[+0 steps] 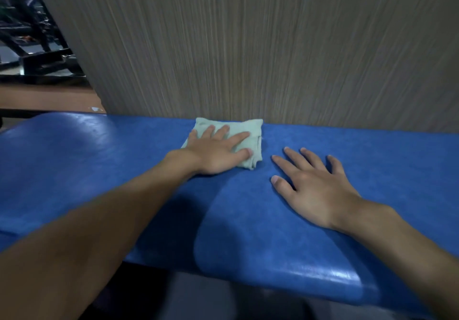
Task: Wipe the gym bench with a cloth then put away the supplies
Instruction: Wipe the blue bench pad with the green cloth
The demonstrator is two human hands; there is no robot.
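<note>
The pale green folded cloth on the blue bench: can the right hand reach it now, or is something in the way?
Probably yes. The right hand lies flat on the blue padded bench beside the pale green folded cloth, nothing between them. The left hand covers part of it.

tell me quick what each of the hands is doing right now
Left hand: open, fingers flat, pressing the cloth onto the bench.
Right hand: open, flat on the bench, holding nothing.

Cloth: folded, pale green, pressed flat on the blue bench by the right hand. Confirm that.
No. The head view shows the left hand pressing the folded pale green cloth flat on the blue bench; the right hand lies bare beside it.
</note>
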